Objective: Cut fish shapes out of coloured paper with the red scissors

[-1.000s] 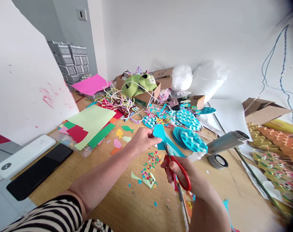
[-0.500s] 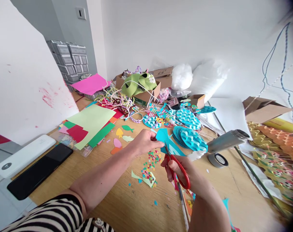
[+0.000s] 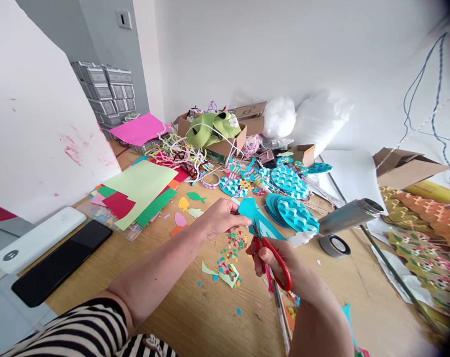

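Observation:
My left hand (image 3: 224, 216) pinches a piece of blue paper (image 3: 249, 207) by its left edge above the table. Closed round a pair of red-handled scissors (image 3: 283, 265), my right hand (image 3: 273, 258) holds the blades up against the paper's lower side. How far apart the blades stand is hard to make out. Beneath the hands lie many tiny coloured paper bits (image 3: 228, 258) and a light green paper scrap (image 3: 230, 277). Left of my left hand are several cut paper shapes, among them a green fish (image 3: 196, 197) and a pink one (image 3: 180, 219).
Coloured paper sheets (image 3: 146, 186) lie at the left, near a black phone (image 3: 63, 263) and a white power bank (image 3: 39, 238). Blue wavy discs (image 3: 297, 215), a steel flask (image 3: 351, 215) and its lid (image 3: 334, 246) stand at the right. Cardboard boxes (image 3: 225, 148) and pipe cleaners (image 3: 176, 153) fill the back.
The blue paper has shifted and turned very slightly at the scissor blades. Both hands stay almost in place, and the things around them have not moved.

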Demonstrator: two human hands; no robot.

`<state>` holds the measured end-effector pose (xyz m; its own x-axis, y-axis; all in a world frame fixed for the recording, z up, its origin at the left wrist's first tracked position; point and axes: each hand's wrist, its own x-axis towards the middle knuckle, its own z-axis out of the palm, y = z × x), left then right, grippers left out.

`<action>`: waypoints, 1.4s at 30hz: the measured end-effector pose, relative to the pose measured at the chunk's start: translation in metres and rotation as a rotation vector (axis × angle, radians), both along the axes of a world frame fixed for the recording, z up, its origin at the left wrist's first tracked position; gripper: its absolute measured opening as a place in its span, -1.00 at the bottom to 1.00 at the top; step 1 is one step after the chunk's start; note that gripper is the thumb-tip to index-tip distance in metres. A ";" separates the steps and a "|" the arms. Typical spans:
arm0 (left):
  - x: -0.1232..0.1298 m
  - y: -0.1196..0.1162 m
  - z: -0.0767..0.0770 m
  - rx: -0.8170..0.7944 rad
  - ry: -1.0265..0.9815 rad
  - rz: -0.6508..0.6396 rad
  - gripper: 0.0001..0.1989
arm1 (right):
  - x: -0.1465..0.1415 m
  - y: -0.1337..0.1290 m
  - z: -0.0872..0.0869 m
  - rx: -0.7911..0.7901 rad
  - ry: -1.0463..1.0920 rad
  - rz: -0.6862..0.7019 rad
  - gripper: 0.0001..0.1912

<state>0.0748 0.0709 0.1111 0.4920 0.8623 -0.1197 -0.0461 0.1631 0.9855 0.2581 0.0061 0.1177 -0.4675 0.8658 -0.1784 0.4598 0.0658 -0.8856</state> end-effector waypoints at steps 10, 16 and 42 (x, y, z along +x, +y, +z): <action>0.000 0.002 -0.003 0.056 0.044 0.011 -0.74 | 0.001 0.000 -0.002 -0.067 0.035 -0.015 -0.37; 0.000 0.002 -0.001 0.078 0.092 0.062 -0.75 | 0.002 0.001 -0.004 -0.063 0.029 -0.002 -0.38; 0.000 0.005 -0.010 0.019 -0.013 0.013 -0.79 | 0.003 0.000 -0.002 -0.076 0.051 -0.007 -0.38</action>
<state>0.0749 0.0756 0.1014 0.4823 0.8706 -0.0973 -0.0606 0.1440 0.9877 0.2609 0.0059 0.1158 -0.4715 0.8540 -0.2199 0.4142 -0.0056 -0.9102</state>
